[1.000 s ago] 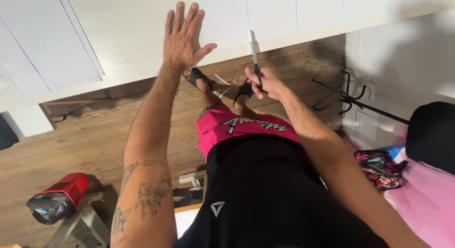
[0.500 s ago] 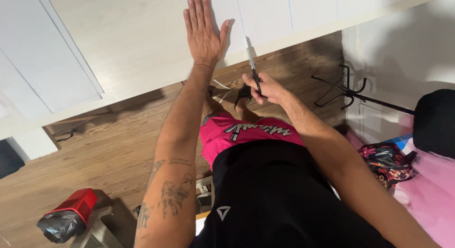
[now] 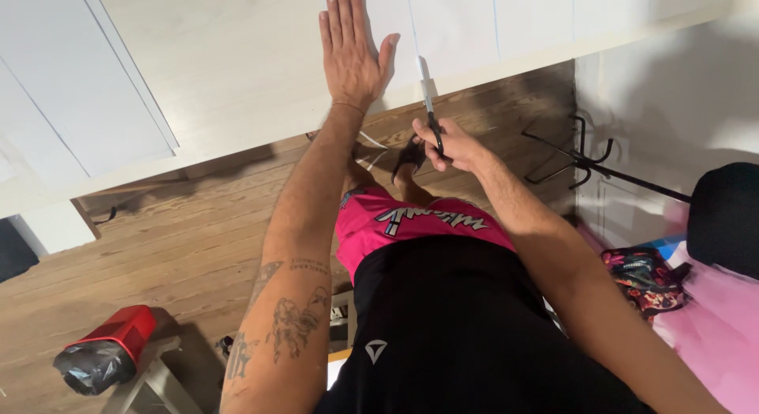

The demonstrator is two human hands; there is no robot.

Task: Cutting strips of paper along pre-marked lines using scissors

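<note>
White board (image 3: pixel 237 58); pink shorts (image 3: pixel 411 220); black shirt (image 3: pixel 458 335); red container (image 3: pixel 118 335); brown wood floor (image 3: pixel 158 248).

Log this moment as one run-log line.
left hand: flat on white sheet | right hand: holds scissors at sheet edge | table: under sheet | floor: wood

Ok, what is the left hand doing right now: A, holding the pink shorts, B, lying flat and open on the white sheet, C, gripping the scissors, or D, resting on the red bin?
B: the left hand lies flat, fingers stretched, on the white sheet, while the right hand holds the scissors at the sheet's edge.
</note>
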